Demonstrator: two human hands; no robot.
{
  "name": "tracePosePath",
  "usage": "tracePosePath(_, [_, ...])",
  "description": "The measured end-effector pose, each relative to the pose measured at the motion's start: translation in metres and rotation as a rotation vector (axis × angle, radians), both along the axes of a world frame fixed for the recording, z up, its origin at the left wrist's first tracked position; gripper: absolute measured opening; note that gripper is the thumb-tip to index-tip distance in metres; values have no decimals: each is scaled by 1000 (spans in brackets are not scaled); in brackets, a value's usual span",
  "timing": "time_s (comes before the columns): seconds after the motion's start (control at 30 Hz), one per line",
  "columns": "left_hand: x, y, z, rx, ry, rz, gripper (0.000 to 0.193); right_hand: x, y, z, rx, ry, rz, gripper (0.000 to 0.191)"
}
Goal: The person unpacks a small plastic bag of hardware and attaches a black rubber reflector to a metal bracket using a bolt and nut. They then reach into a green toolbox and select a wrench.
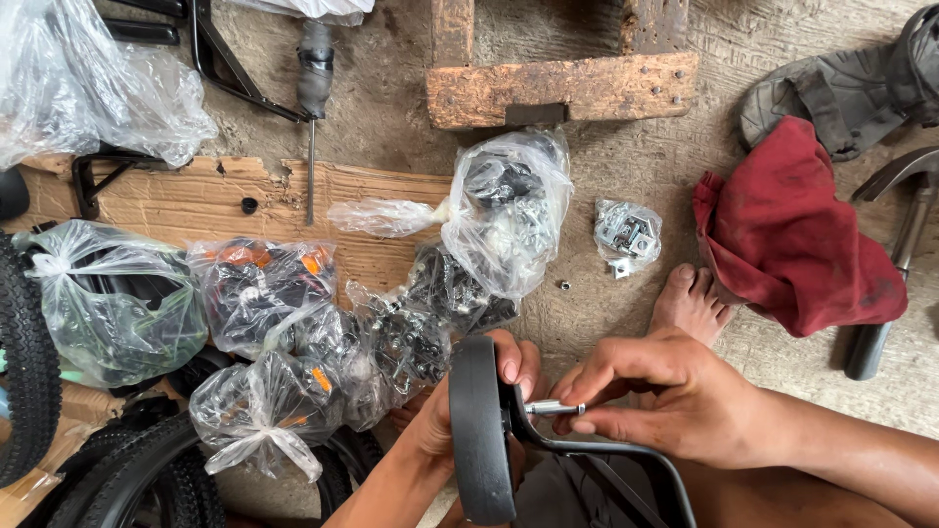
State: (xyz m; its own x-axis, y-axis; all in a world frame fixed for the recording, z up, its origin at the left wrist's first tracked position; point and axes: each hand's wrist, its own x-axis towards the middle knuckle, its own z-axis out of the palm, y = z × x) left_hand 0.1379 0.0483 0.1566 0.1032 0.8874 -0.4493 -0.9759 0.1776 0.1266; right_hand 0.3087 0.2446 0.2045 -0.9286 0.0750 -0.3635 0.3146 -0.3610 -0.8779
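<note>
My left hand [440,420] grips a small black wheel [479,430] held edge-on, low in the middle of the view. A black metal bracket [597,452] runs from the wheel's hub toward the lower right. My right hand [675,396] pinches a short silver bolt [553,408] at the wheel's hub, with thumb and fingers closed on it. My bare foot [693,301] rests on the concrete just beyond the right hand.
Several clear plastic bags of metal and black parts [504,210] lie on cardboard [196,200] and concrete. A screwdriver [313,98], a wooden block [562,88], a red cloth [797,230], a hammer [895,264], a sandal [841,93] and black tyres [29,362] surround me.
</note>
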Motion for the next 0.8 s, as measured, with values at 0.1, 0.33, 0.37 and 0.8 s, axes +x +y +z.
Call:
tracePosePath(0.1, [2,-1,-1,64,-46,35,50,0,0,1,-57,35,21,14])
tracePosePath(0.33, [1,-2,-1,47,-36,42,47,-5,-4,4,-331,-188,-14,15])
tracePosePath(0.37, [0,-1,-1,71,-44,57,47,-6,-4,4,-405,-228,-28,16])
tracePosePath(0.8, [-7,9,11,78,-189,94,52,-4,-7,-13,-519,-266,-158,25])
